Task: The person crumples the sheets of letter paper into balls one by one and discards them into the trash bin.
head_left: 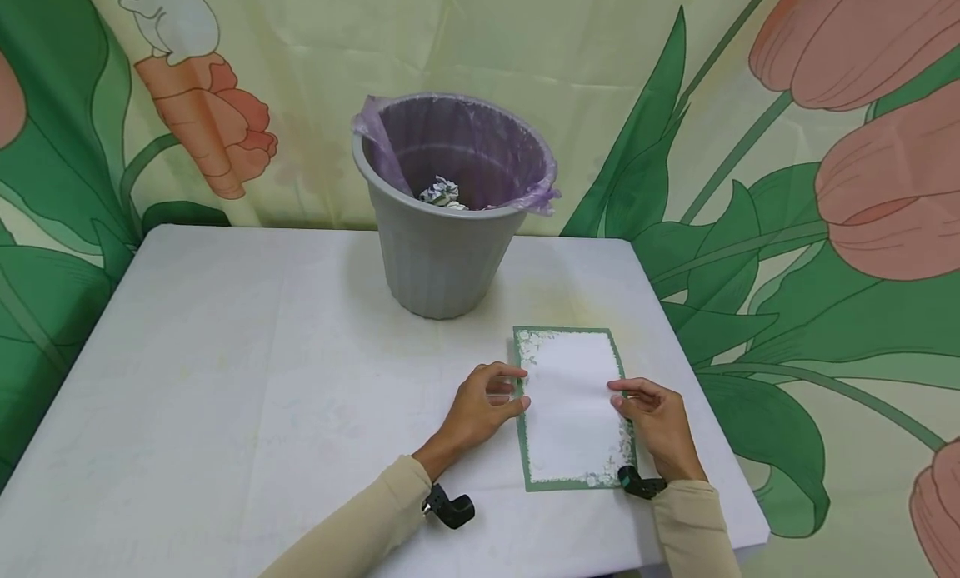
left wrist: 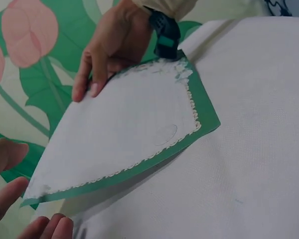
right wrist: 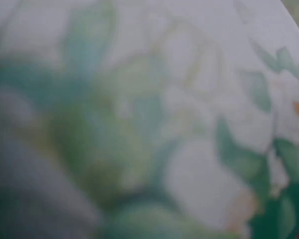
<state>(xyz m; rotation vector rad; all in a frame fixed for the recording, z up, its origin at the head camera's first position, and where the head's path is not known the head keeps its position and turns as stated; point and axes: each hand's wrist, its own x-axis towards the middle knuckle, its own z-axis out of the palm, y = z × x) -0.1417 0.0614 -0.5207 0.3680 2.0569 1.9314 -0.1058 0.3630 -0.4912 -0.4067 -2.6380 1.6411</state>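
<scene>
A sheet of paper [head_left: 573, 403] with a green border and floral corners is held up at a tilt over the table's right side. My right hand [head_left: 660, 420] pinches its right edge between thumb and fingers. At the left edge is my left hand [head_left: 476, 403], thumb and fingers spread apart. The left wrist view shows the left fingers [left wrist: 10, 199] close by the edge of the sheet [left wrist: 114, 129], the thumb standing away from it. Blurred floral print of the sheet [right wrist: 189, 124] fills the right wrist view, hiding most of the right hand.
A grey bin [head_left: 446, 261] with a purple liner [head_left: 480, 141] stands at the back of the white-covered table [head_left: 187, 378]. Crumpled paper [head_left: 442, 192] lies inside it. Behind hangs a backdrop [head_left: 750, 311] printed with tulips. Each wrist carries a small black camera [head_left: 450, 507].
</scene>
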